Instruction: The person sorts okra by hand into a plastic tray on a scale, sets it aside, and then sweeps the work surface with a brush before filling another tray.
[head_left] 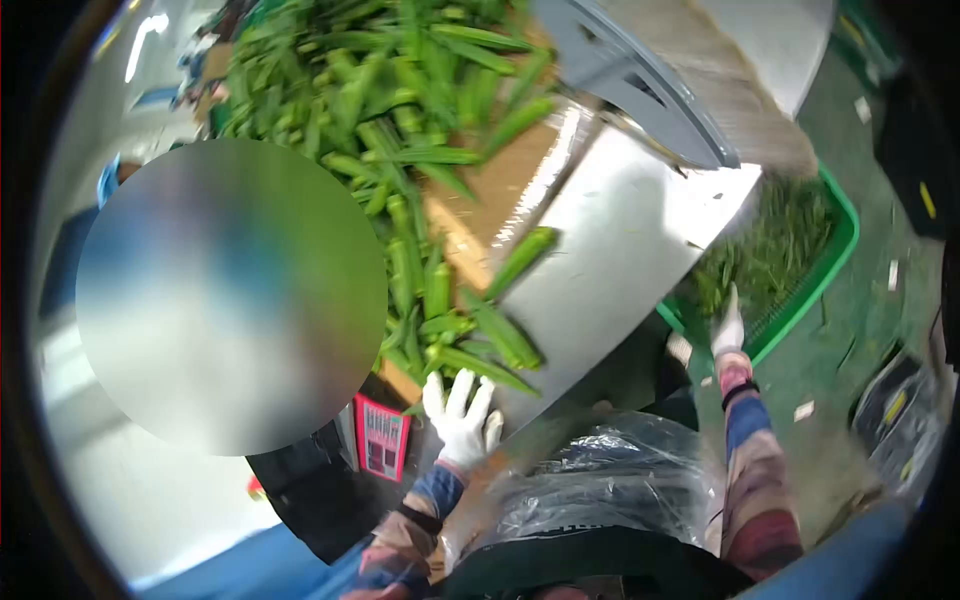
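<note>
My left hand, in a white glove, lies at the near edge of the okra heap with its fingers spread. Its fingertips are right at the nearest okra pods, and nothing shows in its palm. Over on the right, my right hand, also white-gloved, reaches down over the near rim of a green basket. Thin green pieces fill the basket, and the hand's fingers overlap them. Those fingers are blurred and partly hidden, so I cannot tell whether they grip anything.
A large heap of okra covers the far left of the metal table, beside a cardboard piece. A grey plastic crate stands at the back. A pink-framed device sits left of my left hand. White scraps lie on the floor.
</note>
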